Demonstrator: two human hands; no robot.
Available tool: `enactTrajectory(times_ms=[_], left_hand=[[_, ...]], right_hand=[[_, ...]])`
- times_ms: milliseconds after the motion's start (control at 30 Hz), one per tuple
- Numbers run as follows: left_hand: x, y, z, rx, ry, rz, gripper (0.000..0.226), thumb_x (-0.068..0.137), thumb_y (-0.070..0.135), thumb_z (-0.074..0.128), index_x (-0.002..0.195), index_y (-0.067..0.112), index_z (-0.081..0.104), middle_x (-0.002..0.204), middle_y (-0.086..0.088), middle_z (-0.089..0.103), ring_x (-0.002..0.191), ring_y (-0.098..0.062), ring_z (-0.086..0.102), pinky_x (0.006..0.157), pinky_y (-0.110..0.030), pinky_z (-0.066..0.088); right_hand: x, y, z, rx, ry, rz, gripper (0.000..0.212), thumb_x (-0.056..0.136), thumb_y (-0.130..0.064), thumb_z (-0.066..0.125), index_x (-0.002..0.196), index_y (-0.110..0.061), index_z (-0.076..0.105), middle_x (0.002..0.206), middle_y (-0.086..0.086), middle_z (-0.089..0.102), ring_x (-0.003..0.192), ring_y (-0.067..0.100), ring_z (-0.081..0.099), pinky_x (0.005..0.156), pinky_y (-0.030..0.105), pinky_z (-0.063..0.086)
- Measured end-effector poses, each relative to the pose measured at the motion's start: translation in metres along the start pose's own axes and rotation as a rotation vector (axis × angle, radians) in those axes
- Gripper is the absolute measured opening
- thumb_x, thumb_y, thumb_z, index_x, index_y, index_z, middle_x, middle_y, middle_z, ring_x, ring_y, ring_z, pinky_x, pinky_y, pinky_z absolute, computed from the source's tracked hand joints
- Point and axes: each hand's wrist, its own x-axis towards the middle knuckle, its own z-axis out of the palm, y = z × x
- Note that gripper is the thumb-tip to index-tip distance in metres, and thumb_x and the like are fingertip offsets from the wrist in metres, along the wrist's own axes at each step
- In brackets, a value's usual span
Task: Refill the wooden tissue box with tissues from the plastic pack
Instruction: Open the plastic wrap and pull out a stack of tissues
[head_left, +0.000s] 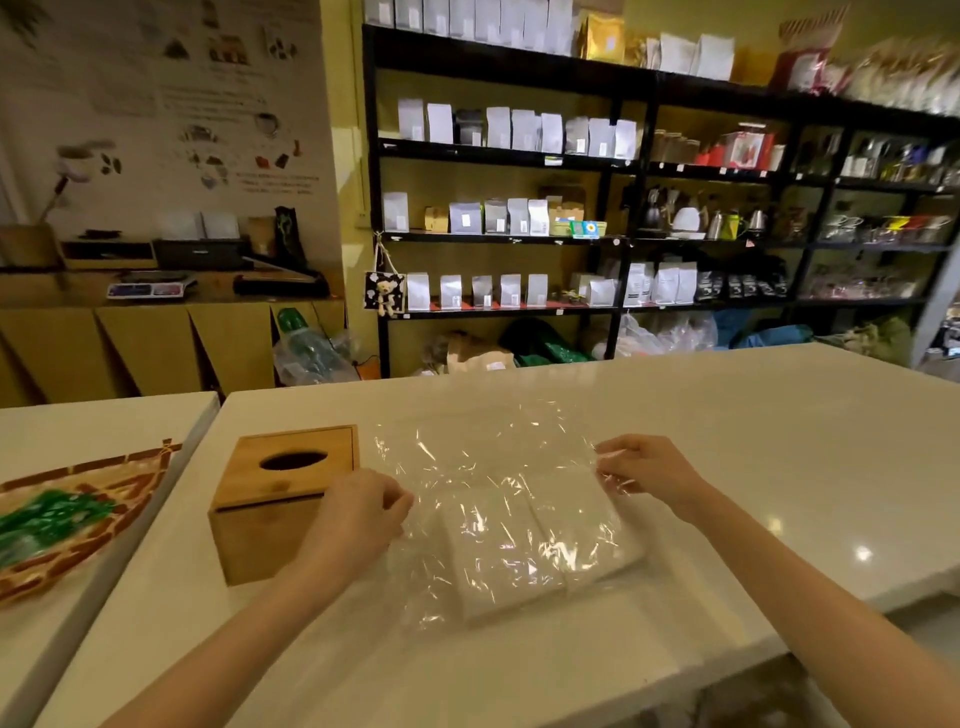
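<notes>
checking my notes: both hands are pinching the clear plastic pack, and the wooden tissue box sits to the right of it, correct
Not quite. In the head view the wooden tissue box sits to the left of the plastic pack, not the right. The left hand and right hand do both pinch it.

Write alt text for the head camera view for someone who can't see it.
Two hands, left hand and right hand, pinch opposite edges of a clear plastic pack holding white tissues on a white counter. A closed wooden box stands just left of it; stocked shelves behind.
</notes>
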Motion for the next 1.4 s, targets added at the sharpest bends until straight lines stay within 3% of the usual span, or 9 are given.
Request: enactTrajectory(times_ms=[267,400,533,667,900,967,1167,1300,1400], left_hand=[[0.009,-0.015,0.027,0.359,-0.051,0.022,0.033,0.088,0.012,0.043,0.055,0.013,0.038,0.079,-0.011,0.059,0.083,-0.032,0.060,0.060,-0.032,0.037],[0.002,-0.017,0.028,0.414,-0.080,0.016,0.018,0.090,0.018,0.042,0.094,0.007,0.056,0.102,-0.011,0.064,0.095,-0.031,0.058,0.073,-0.037,0.045],[-0.013,-0.016,0.027,0.296,-0.069,0.006,0.029,0.090,0.030,0.043,0.114,0.013,0.045,0.106,-0.007,0.062,0.099,-0.033,0.057,0.077,-0.039,0.046],[-0.022,-0.029,0.028,0.077,-0.078,0.019,0.039,0.093,0.031,0.040,0.131,0.024,0.038,0.111,0.006,0.061,0.105,-0.021,0.057,0.089,-0.036,0.045],[-0.028,-0.032,0.029,-0.543,-0.131,-0.181,0.017,0.090,0.024,0.051,0.104,0.034,0.055,0.110,0.009,0.061,0.070,-0.008,0.058,0.072,-0.025,0.050],[-0.027,-0.033,0.031,-0.630,-0.108,-0.217,0.019,0.090,0.021,0.054,0.098,0.037,0.057,0.111,0.006,0.064,0.076,-0.011,0.060,0.076,-0.031,0.051],[-0.031,-0.033,0.037,-0.420,-0.023,-0.117,0.019,0.089,0.023,0.054,0.099,0.039,0.054,0.073,0.028,0.064,0.066,0.006,0.056,0.067,-0.011,0.042],[-0.030,-0.032,0.039,-0.572,-0.016,-0.226,0.020,0.090,0.022,0.054,0.108,0.027,0.059,0.092,0.012,0.067,0.078,-0.007,0.062,0.080,-0.028,0.050],[-0.029,-0.031,0.038,-0.700,-0.060,-0.296,0.022,0.088,0.029,0.056,0.101,0.016,0.066,0.071,0.012,0.066,0.067,-0.009,0.057,0.072,-0.029,0.045]], right_hand=[[0.022,0.017,0.021,-0.115,0.004,0.035,0.014,0.072,0.002,0.073,0.068,-0.007,0.064,0.052,0.002,0.063,0.041,0.007,0.055,0.039,0.011,0.042],[0.032,0.020,0.021,-0.323,0.004,0.074,0.012,0.069,-0.009,0.077,0.069,-0.014,0.065,0.053,-0.001,0.060,0.034,0.001,0.050,0.035,0.014,0.037],[0.040,0.006,0.033,-0.578,0.017,0.111,0.042,0.072,-0.019,0.072,0.110,-0.008,0.057,0.096,0.010,0.061,0.081,0.021,0.060,0.066,0.029,0.048],[0.030,-0.028,0.073,-0.710,-0.072,-0.326,0.038,0.083,-0.025,0.062,0.119,-0.014,0.055,0.124,0.008,0.055,0.118,0.026,0.044,0.092,0.034,0.039],[0.010,-0.052,0.148,-0.663,-0.570,-0.579,0.034,0.092,-0.028,0.051,0.123,-0.015,0.056,0.120,0.005,0.061,0.112,0.019,0.051,0.095,0.031,0.038],[0.010,-0.051,0.156,-0.637,-0.593,-0.556,0.034,0.090,-0.031,0.053,0.121,-0.016,0.058,0.109,0.004,0.063,0.104,0.017,0.053,0.089,0.029,0.039],[0.011,-0.042,0.163,-0.514,-0.569,-0.536,0.017,0.084,-0.022,0.061,0.097,-0.014,0.071,0.083,-0.003,0.061,0.081,0.013,0.055,0.073,0.019,0.041],[0.013,-0.042,0.158,-0.343,-0.511,-0.517,0.010,0.083,-0.015,0.063,0.089,-0.012,0.072,0.081,-0.005,0.062,0.079,0.011,0.057,0.072,0.012,0.039],[0.011,-0.051,0.150,-0.255,-0.468,-0.547,0.009,0.084,-0.013,0.063,0.088,-0.010,0.071,0.079,-0.008,0.062,0.073,0.005,0.057,0.073,0.013,0.042]])
